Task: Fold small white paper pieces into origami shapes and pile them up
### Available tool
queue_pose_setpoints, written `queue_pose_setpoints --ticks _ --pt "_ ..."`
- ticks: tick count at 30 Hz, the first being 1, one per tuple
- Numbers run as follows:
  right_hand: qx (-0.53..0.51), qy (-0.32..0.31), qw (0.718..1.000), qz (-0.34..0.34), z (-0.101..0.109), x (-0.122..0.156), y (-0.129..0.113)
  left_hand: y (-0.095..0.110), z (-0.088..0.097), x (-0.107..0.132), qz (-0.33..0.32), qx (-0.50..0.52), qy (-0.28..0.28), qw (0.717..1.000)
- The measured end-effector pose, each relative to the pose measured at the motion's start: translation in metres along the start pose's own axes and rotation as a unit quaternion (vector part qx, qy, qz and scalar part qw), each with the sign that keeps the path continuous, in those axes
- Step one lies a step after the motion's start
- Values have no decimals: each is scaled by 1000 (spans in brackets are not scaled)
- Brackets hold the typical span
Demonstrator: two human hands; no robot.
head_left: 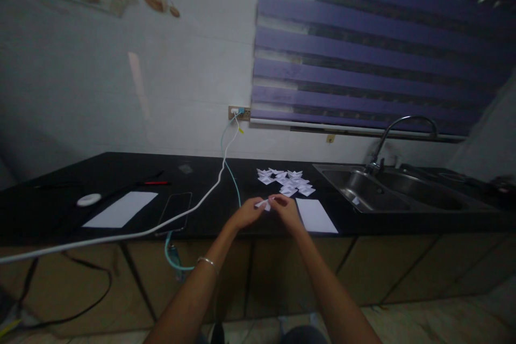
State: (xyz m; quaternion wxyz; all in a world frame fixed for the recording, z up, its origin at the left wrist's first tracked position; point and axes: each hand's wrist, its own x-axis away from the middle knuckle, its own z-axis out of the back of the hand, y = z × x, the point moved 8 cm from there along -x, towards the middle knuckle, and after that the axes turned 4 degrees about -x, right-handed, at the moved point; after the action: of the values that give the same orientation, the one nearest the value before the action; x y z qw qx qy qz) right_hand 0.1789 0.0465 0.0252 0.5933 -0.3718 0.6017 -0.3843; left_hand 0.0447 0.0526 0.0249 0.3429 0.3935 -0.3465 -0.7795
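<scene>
Between my two hands, above the front of the black counter, is a small piece of folded white paper [264, 204]. My left hand [246, 213] pinches its left side. The fingers of my right hand [285, 208] close on its right side, partly covering it. Just behind them lies a cluster of several folded white paper boats [288, 178]. To the right of my right hand, a stack or sheet of plain white paper [315, 215] lies flat near the counter's front edge.
A phone [176, 211] with a cable, white paper [123, 209], a white round object [89, 200] and a red pen-like object [157, 183] lie to the left. A white cable [209, 192] crosses the counter from the wall socket. The steel sink [363, 188] is at right.
</scene>
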Motion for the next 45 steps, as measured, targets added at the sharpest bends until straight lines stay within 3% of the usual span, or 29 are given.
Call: queue_pose_setpoints --ticks 13,22,40,45 --pt "8 21 1000 -18 5 -1 7 -5 -1 -1 -6 -19 -2 1000" --pt "-35 -1 999 -15 2 0 8 -1 0 1 -15 -22 3 1000" --pt "-12 0 1000 -18 3 0 1 -3 1 -1 -2 -46 19 999" --pt "-20 -16 999 -21 -1 1 1 1 2 0 -26 -48 20 998"
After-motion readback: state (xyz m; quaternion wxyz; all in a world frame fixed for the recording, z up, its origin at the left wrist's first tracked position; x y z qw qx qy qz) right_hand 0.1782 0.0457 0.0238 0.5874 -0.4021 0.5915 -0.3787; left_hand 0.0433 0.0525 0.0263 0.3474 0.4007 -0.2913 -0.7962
